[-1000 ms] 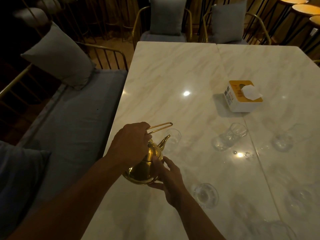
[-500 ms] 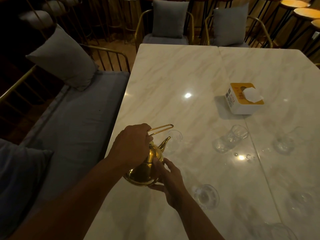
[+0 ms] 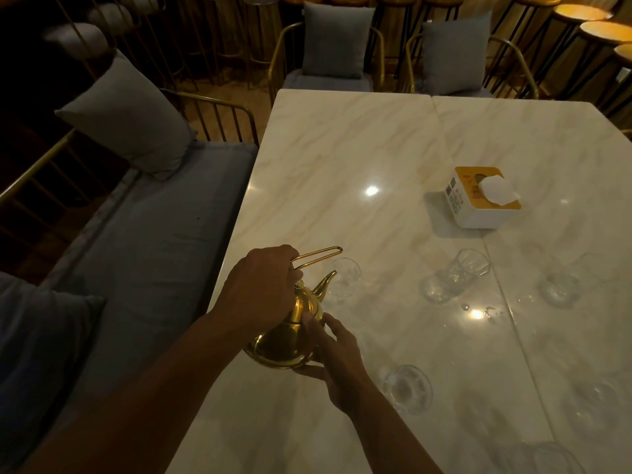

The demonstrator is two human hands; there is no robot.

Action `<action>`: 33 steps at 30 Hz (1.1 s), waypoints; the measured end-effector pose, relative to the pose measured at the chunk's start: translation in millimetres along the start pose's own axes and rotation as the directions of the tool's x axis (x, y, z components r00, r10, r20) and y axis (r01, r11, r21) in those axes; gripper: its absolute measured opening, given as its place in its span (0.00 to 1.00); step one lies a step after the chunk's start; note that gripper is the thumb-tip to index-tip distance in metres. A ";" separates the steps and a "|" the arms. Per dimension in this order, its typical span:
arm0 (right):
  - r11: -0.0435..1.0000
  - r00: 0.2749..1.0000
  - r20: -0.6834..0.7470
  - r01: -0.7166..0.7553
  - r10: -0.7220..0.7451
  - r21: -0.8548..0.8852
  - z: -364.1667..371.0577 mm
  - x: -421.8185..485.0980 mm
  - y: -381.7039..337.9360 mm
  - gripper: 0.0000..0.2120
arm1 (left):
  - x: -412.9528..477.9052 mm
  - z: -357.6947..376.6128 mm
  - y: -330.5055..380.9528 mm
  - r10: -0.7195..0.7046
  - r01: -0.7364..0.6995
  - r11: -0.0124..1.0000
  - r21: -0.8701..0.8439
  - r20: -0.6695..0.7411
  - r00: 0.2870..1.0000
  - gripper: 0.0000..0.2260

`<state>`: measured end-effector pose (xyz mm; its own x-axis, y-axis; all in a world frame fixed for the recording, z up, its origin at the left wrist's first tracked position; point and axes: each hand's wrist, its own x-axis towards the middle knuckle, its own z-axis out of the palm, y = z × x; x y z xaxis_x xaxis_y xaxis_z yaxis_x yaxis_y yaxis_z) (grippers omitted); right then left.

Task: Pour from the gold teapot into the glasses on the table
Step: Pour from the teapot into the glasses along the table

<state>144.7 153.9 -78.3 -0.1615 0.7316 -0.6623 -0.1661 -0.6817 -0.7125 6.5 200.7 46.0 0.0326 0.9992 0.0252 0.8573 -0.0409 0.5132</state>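
Observation:
The gold teapot [image 3: 290, 340] is held tilted above the marble table [image 3: 359, 148] near its left edge, spout pointing up and right. My left hand [image 3: 263, 289] grips its wire handle from above. My right hand [image 3: 328, 354] cups the pot's body and underside, thumb on the lid side. A clear glass [image 3: 345, 278] stands just beyond the spout. More clear glasses stand at the centre [image 3: 455, 278], right [image 3: 564, 285], near right [image 3: 407, 388] and bottom right [image 3: 554, 460].
A white and yellow tissue box [image 3: 478, 196] sits on the table's far right. A grey cushioned bench [image 3: 147, 241] with pillows runs along the left. Two grey chairs [image 3: 328, 53] and gold stools [image 3: 581, 25] stand beyond the far edge.
The teapot and both hands have stayed almost where they were. The view has tipped slightly, showing more of the far chairs.

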 end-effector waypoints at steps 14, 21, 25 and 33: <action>1.000 1.000 0.006 0.015 -0.015 -0.003 -4.2 1.5 2.3 0.44 | -2.5 0.0 4.6 0.014 -0.014 1.000 0.002 -0.012 1.000 0.15; 1.000 1.000 0.018 0.021 -0.020 -0.008 -5.2 -1.5 2.7 0.43 | -4.9 -0.2 4.8 -0.005 0.005 1.000 0.008 -0.014 1.000 0.16; 0.999 0.999 0.020 0.031 -0.031 -0.022 -7.0 -0.6 3.3 0.44 | -8.1 -1.3 4.5 -0.009 0.009 1.000 -0.003 -0.016 1.000 0.16; 0.997 0.998 -0.006 0.062 -0.063 -0.053 -12.2 0.7 0.6 0.42 | -18.5 -3.0 5.0 -0.061 0.059 0.998 -0.038 -0.027 0.998 0.16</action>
<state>156.4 154.1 -82.1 -0.1450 0.7729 -0.6177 -0.1237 -0.6335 -0.7638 8.6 182.0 50.7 -0.0330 0.9993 0.0169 0.8375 0.0184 0.5461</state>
